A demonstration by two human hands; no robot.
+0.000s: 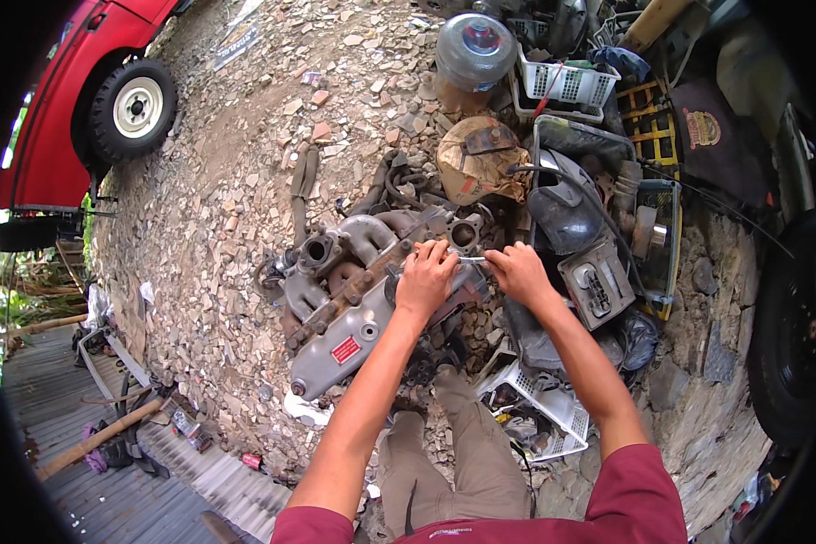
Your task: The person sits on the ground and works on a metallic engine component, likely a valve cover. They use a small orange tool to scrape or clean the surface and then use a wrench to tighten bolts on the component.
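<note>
An engine block (pixel 349 317) with a grey valve cover and a rusty intake and exhaust manifold (pixel 368 238) lies on the stony ground before me. My right hand (pixel 522 274) is closed round the right end of a slim silver wrench (pixel 471 260). On the manifold's right part, at the wrench's left end, rests my left hand (pixel 428 276) with its fingers curled; what lies under them is hidden. Just above the wrench is a round open port flange (pixel 464 236).
A white basket of parts (pixel 562 419) stands by my right leg. Further right are a grey metal housing (pixel 597 281) and black plastic parts (pixel 567 213). Beyond the engine sit a taped cardboard box (pixel 480 168) and a water jug (pixel 476 54). A red vehicle (pixel 59 100) stands far left.
</note>
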